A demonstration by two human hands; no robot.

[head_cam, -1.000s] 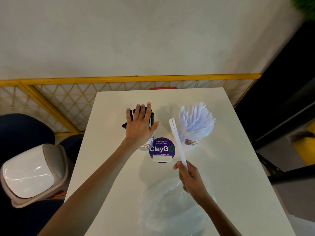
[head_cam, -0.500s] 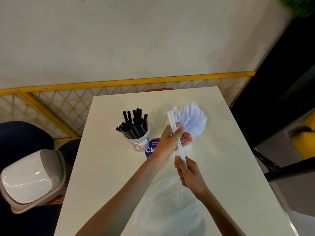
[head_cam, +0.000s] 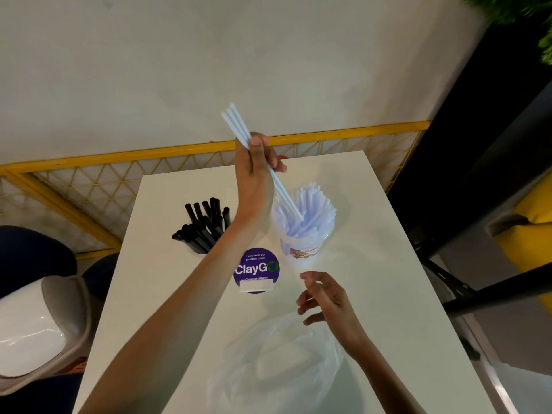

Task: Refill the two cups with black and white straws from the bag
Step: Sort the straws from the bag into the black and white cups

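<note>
- Left hand grips a few white straws, tilted, with their lower ends inside the white-straw cup toward the worktop's far edge.
- Right hand hovers loose-fingered and empty by the clear bag at the near edge.
- Black straws stand left of that cup.

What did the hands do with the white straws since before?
The right hand let go of the white straws and is open near the bag. The left hand left the black straws, took the white ones and lifted them, lower ends in the white-straw cup. The cup, bag and sticker stayed put.
</note>
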